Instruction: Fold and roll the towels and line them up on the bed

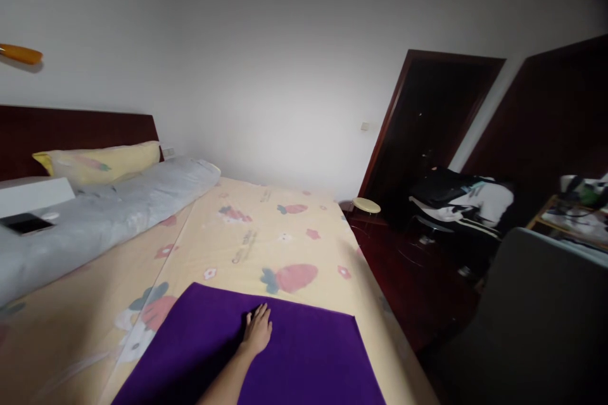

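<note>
One left hand (pixel 259 331) rests unclenched on one purple cloth (pixel 308 351) — right hand, can't tell.

The left hand (pixel 259 329) lies palm down, so its underside is lost against the purple cloth (pixel 313 354) — and the bottom edge cuts off both the forearm (pixel 225 383) and the cloth's near side. Over to the left, the headboard (pixel 95 130), a white box (pixel 35 196) and an orange object (pixel 21 54) on the wall are sliced by the edge; I can't say what that orange one is. The lettering on the bed sheet (pixel 294 234) is too blurred to read. Heaped garments (pixel 475 202) hide most of their support. The shelf's (pixel 541 214) contents are a blur — cut off at far right, too.
</note>
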Action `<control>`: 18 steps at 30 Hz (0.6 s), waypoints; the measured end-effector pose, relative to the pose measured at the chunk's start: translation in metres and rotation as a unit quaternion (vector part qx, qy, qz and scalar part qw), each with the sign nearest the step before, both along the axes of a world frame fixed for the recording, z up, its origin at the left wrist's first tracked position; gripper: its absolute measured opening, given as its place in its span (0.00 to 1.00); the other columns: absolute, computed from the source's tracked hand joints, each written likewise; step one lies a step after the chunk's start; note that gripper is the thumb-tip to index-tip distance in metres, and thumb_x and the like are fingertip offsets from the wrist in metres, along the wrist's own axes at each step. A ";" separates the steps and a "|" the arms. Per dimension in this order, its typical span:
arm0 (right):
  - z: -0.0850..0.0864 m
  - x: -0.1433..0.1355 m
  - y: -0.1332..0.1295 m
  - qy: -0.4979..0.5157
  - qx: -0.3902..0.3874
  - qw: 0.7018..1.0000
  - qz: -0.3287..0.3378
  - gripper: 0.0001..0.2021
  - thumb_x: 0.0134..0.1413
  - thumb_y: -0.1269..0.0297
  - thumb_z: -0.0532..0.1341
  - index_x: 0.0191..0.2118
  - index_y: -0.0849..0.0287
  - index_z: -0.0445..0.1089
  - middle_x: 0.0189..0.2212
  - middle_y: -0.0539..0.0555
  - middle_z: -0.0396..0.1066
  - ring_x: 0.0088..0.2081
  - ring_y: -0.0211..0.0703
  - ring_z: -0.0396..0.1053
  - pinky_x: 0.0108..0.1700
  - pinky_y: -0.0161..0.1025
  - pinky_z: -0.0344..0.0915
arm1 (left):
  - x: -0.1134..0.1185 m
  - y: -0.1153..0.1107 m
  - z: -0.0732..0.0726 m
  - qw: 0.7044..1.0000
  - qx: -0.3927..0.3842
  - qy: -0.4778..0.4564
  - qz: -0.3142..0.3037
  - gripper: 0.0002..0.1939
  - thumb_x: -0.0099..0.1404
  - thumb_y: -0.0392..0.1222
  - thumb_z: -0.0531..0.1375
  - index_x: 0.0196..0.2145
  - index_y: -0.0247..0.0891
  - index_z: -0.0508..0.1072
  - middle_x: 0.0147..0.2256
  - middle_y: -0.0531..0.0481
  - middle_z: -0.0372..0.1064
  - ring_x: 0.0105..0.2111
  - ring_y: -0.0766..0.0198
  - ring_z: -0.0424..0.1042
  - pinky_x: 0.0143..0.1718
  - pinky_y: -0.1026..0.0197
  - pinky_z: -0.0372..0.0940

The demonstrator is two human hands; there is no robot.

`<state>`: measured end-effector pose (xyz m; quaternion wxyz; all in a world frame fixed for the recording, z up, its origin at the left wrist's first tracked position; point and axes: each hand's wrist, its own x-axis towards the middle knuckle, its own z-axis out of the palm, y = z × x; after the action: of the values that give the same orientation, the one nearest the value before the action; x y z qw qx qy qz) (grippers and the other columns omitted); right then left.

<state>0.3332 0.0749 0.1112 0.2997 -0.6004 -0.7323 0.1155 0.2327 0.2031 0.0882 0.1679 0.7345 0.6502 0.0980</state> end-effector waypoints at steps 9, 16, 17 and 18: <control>0.030 -0.045 0.145 -0.003 0.007 1.000 0.022 0.19 0.58 0.54 0.57 0.55 0.38 0.63 0.48 0.40 0.70 0.50 0.56 0.69 0.41 0.50 0.71 | -0.002 0.076 -0.002 1.000 0.007 0.015 0.000 0.21 0.65 0.51 0.59 0.53 0.40 0.67 0.54 0.45 0.66 0.50 0.56 0.69 0.50 0.44 0.67; 0.025 -0.010 0.091 0.004 0.051 0.999 0.014 0.21 0.49 0.60 0.65 0.51 0.35 0.67 0.55 0.46 0.68 0.49 0.49 0.70 0.36 0.38 0.69 | 0.001 0.076 0.005 1.000 0.008 0.022 0.006 0.17 0.65 0.47 0.59 0.49 0.38 0.70 0.52 0.45 0.67 0.53 0.54 0.66 0.54 0.43 0.62; 0.024 -0.001 0.076 0.005 0.059 0.998 0.011 0.21 0.48 0.60 0.65 0.50 0.35 0.68 0.56 0.46 0.66 0.48 0.47 0.70 0.35 0.37 0.68 | 0.002 0.074 0.007 1.000 0.009 0.018 0.010 0.14 0.66 0.45 0.59 0.48 0.38 0.71 0.52 0.45 0.67 0.55 0.53 0.64 0.56 0.42 0.59; 0.024 0.007 0.061 0.007 0.068 0.998 0.008 0.22 0.48 0.60 0.66 0.50 0.35 0.68 0.57 0.47 0.66 0.48 0.46 0.70 0.35 0.36 0.68 | 0.003 0.073 0.010 1.000 0.010 0.013 0.014 0.12 0.66 0.42 0.58 0.46 0.38 0.71 0.53 0.44 0.67 0.57 0.52 0.61 0.58 0.42 0.56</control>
<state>0.3405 0.1363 0.1348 0.3441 -0.5719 -0.7411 0.0728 0.2354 0.2759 0.0979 0.1503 0.7285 0.6612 0.0974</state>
